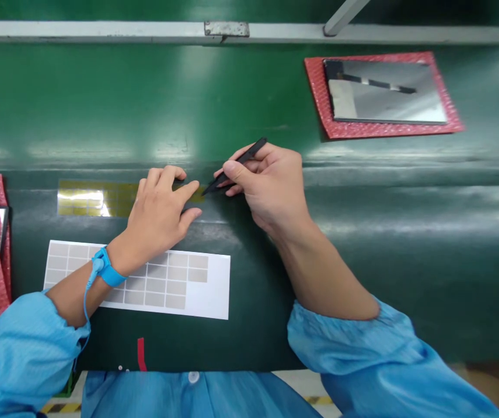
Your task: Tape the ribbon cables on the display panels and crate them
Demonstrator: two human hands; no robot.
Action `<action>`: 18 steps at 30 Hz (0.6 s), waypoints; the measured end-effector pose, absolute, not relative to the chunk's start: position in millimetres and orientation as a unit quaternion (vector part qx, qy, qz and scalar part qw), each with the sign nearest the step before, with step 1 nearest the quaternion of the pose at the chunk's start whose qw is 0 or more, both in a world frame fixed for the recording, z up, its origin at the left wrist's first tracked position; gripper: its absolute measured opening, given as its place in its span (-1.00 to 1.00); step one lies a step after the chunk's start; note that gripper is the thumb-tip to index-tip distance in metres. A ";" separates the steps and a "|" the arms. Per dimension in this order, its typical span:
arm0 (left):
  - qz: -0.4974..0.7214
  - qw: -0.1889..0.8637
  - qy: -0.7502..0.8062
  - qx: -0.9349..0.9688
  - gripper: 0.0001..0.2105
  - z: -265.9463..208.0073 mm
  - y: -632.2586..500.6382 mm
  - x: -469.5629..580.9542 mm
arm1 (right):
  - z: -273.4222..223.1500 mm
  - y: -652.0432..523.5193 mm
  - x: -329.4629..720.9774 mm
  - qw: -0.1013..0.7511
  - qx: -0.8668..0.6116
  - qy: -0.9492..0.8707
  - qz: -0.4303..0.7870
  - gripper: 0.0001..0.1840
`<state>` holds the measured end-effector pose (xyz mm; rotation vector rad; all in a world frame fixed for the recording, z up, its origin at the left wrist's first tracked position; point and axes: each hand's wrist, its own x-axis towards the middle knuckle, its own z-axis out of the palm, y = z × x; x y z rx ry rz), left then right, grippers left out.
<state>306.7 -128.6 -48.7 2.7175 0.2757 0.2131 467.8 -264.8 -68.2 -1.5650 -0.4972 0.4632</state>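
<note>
In the head view, a black pointed tool is pinched in the right hand, its tip directed leftward at the end of a yellow strip. The strip is laid lengthwise, left to right, away to that hand's left. It is partly covered by the nearer left hand — thumb and fingers held apart, firm contact not discernible.

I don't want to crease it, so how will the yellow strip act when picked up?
The yellow strip is probably floppy and light, since it looks film-thin, lying flat on the green table. Its glossy glare suggests it may be slippery.
</note>
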 end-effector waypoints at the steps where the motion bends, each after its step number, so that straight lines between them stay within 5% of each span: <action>1: 0.075 0.199 0.099 0.972 -0.66 -48.6 -128.6 306.8 | -68.5 -265.1 467.8 0.660 -0.689 -0.222 0.201 -0.57; 18: 0.071 0.198 0.094 0.973 -0.64 -48.3 -130.0 308.0 | -68.4 -264.2 471.8 0.639 -0.701 -0.240 0.208 -0.62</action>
